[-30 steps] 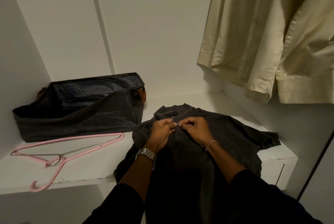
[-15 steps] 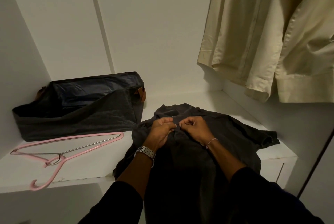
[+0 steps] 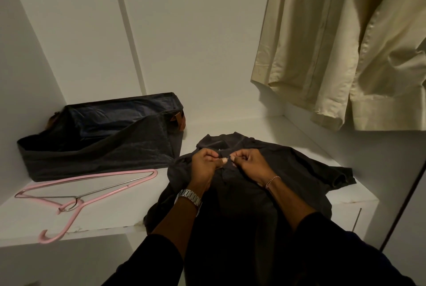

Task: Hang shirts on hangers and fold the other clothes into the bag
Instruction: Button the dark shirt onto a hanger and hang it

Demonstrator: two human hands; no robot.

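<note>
- Left hand and right hand, fingers curled, pinched opposite edges of the placket just below the collar of the dark shirt; something small and pale, likely a button, showed between the fingertips.
- Against the views of the second before: almost no change. Same pinch at the same spot, hands a touch further up the placket at most, shirt not shifted.
- Judged from that: buttoning or unbuttoning in progress at the neck, which of the two not clear from this view. Hanging step not yet begun for this shirt.
- Dark shirt spread front up on the white shelf, collar away from the viewer, one short sleeve out to the right, hem draped over the shelf's front edge.
- Worn on the left wrist a metal watch, on the right a thin bracelet.
- Pink hanger flat on the shelf to the left of the shirt, near but apart, hook over the front edge, untouched; a metal part seen along its bar.
- Dark bag behind the hanger against the back wall, mouth open and sagging; inside only dark lining and folds made out, contents not clear.
- Cream shirt hung at upper right, clear of the shelf; hanger above out of view.
</note>
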